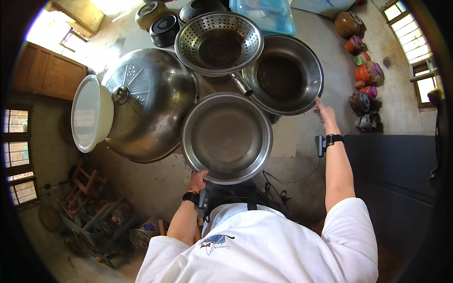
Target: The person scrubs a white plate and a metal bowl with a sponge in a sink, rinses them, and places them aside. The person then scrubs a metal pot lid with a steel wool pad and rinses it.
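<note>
My left hand [198, 181] grips the near rim of a wide metal basin [226, 136], its thumb over the edge. To the right, the fingers of my right hand [325, 112] touch the near right rim of a second metal basin [313, 76]; whether they grip it cannot be told. A perforated metal colander [219, 42] overlaps that basin's left side. A metal handle [242, 84] sticks out below the colander. On the left lies a large domed, perforated metal cover [152, 102] with a knob, beside a pale plastic tub [92, 113] with a translucent lid.
Dark pots [164, 30] and a blue translucent plastic box [263, 17] stand at the far side. Several jars [368, 72] line the right wall. A dark cabinet [389, 159] is at my right. A cable [293, 182] hangs near my right forearm. Wooden stools [85, 184] stand lower left.
</note>
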`<state>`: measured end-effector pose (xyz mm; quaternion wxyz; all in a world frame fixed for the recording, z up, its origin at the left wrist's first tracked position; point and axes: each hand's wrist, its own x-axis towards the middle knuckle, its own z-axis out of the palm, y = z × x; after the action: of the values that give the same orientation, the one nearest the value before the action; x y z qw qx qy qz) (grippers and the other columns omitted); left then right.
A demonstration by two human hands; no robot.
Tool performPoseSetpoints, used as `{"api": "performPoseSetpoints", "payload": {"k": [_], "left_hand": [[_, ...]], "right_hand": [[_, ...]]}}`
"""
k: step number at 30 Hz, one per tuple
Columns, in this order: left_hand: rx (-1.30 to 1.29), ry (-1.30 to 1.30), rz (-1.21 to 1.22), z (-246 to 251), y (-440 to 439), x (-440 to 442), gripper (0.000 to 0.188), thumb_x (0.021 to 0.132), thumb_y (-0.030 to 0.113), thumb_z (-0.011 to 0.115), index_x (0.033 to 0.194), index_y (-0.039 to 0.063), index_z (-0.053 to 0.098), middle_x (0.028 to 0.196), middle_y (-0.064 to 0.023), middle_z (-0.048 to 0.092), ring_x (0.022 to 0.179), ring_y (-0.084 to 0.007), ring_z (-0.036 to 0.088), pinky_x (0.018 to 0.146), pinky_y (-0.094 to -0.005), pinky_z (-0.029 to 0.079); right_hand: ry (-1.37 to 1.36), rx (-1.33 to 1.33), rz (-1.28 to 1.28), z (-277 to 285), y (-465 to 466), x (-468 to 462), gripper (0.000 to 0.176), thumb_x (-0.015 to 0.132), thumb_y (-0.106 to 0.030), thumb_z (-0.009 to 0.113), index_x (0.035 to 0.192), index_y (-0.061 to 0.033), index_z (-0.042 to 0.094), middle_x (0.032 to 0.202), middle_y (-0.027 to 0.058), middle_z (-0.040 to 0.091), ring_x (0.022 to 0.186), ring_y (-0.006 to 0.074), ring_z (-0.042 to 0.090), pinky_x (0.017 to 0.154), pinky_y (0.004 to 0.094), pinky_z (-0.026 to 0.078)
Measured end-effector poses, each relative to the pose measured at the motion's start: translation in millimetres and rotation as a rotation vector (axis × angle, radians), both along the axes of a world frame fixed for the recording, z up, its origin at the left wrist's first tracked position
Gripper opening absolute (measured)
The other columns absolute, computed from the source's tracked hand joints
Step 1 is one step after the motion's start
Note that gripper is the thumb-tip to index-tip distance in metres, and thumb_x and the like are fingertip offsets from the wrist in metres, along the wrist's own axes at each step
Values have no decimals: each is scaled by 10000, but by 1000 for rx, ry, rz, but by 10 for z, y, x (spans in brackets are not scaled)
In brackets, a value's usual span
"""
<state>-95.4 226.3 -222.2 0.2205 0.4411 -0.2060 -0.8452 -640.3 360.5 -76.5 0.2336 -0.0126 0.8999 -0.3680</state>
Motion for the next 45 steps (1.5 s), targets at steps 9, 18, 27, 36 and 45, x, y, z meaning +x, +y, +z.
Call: {"api": "performPoseSetpoints", "payload": {"k": [9,18,27,36,45], "left_hand": [[-95,-176,76,48,44,-57,234,669,-27,589,900,8,601,803,-60,609,747,-220,586,685,-354,477],[-109,-91,143,97,177,-98,230,685,-23,601,913,12,599,809,-59,617,734,-211,596,680,-348,477],[-85,-102,106,214,293,159,265,693,-22,587,957,8,582,830,-41,602,739,-189,579,678,-319,467],[-143,-193,88,228,315,617,330,646,-25,584,973,22,587,838,-18,606,751,-176,576,691,-304,461],[-138,-150,128,253,378,1031,339,637,-19,595,973,30,591,848,-15,613,754,-172,578,710,-296,458]], "right_hand": [[-208,-273,-131,-372,-340,221,231,765,-227,659,670,-37,566,534,44,493,372,122,384,346,242,233],[-56,-514,-280,379,334,209,178,713,-146,675,640,-76,528,559,12,469,400,123,420,355,260,260],[-4,-554,-509,514,1906,997,170,742,-155,640,672,-73,509,535,20,461,401,129,434,341,243,275],[-144,-203,-461,-238,2597,2159,183,693,-175,655,650,-86,500,587,21,495,453,130,466,369,249,273],[-245,-210,-380,-603,2676,2475,211,709,-188,673,678,-84,493,606,24,511,482,140,483,402,270,315]]}}
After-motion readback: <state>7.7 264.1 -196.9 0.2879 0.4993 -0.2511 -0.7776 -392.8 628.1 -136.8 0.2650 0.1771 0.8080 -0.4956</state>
